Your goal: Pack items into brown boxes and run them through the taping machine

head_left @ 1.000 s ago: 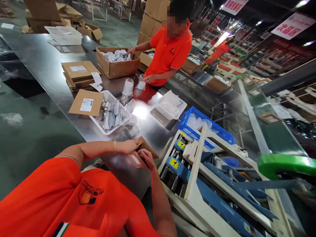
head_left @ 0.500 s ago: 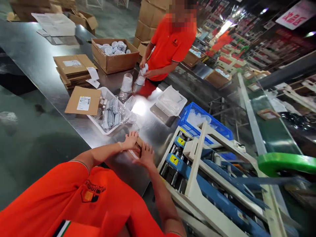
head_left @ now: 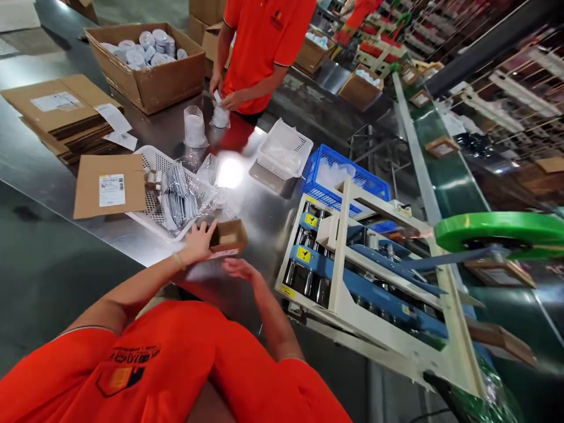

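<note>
A small cardboard box [head_left: 237, 230] stands upright on the steel table in front of me, its top uncovered and brown inside. My left hand [head_left: 199, 242] grips its left wall, fingers over the edge. Just below the box's near right corner is my right hand [head_left: 242, 269], fingers stretched out and holding nothing. Beyond my left hand, a white perforated basket [head_left: 152, 220] holds a stack of grey-white flat packets [head_left: 177, 197] and crumpled clear plastic. A flat cardboard piece with a label [head_left: 110, 187] overlaps the basket's left side.
Folded cartons [head_left: 57, 111] and a large carton of white round items [head_left: 170, 88] stand at the far left. Across the table a co-worker in orange [head_left: 264, 53] handles a wrapped white stack. On the right are a blue crate [head_left: 315, 173] and a roller machine with green tape [head_left: 497, 229].
My right hand has come off the box and dropped toward me. The box has turned, so its inside shows. My view has shifted, and the co-worker's hands have moved.
</note>
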Available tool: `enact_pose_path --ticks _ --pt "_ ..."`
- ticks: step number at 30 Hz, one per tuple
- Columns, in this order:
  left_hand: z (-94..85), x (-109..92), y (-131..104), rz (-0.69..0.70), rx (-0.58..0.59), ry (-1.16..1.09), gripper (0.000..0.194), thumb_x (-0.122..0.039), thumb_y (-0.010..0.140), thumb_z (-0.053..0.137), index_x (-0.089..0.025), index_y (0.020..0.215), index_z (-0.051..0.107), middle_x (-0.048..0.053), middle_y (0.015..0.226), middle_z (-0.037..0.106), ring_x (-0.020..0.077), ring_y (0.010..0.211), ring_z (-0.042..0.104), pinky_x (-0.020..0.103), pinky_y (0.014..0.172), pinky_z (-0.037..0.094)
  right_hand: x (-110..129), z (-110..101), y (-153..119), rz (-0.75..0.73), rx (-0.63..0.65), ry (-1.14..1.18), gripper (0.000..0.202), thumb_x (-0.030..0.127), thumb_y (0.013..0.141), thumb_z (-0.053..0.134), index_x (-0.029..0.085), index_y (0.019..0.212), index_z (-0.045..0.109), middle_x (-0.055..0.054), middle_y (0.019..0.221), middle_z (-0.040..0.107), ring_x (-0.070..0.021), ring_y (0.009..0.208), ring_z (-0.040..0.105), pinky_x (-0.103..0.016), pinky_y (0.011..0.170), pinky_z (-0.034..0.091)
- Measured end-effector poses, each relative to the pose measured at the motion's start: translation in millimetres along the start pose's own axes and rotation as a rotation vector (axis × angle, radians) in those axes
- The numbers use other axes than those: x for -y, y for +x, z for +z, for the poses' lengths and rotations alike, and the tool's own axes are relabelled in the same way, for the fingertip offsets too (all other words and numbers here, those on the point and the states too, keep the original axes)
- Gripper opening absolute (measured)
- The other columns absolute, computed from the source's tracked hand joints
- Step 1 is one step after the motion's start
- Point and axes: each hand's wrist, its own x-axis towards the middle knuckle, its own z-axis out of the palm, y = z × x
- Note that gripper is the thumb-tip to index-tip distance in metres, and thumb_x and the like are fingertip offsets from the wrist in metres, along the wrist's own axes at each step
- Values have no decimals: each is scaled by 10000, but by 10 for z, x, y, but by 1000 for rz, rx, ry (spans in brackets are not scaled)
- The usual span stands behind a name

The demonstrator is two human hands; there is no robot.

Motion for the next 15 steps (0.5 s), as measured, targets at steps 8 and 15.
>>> enact_pose_path --ticks 8,15 --pt "-50 -50 -124 155 -22 439 1100 -159 845 727 -248 1833 249 246 1694 488 504 1603 350 643 1154 454 1829 -903 1174 -403 -284 -402 404 95 828 757 79 1224 835 -155 1270 834 -222 1191 767 -284 1064 563" --pt "57 38 -78 190 -11 398 1176 -241 766 812 -220 1823 298 231 1670 533 476 1577 418 591 1233 393 2462 -278 2257 -295 -40 -526 806 43 604 886 78 1398 756 -189 1484 737 -324 1297 709 -403 1157 553"
